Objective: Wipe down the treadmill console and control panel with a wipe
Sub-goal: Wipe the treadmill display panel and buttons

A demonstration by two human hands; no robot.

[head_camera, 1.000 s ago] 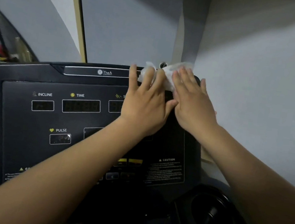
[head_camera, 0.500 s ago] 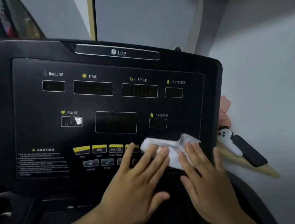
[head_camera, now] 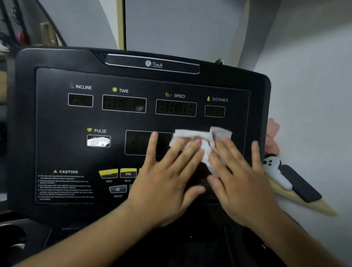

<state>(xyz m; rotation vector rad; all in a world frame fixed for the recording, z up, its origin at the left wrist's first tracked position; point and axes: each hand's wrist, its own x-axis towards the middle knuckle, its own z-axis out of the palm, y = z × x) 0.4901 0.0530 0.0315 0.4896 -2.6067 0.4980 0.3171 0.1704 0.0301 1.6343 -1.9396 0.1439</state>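
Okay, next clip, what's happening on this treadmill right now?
A person is wiping the treadmill console with a white wipe. Both hands lie flat with fingers spread: the left hand and the right hand press the crumpled wipe against the right middle of the control panel, just below the SPEED and DISTANCE displays. The wipe covers the right edge of the central display window. The left half of the panel, with the INCLINE, TIME and PULSE windows, lies uncovered.
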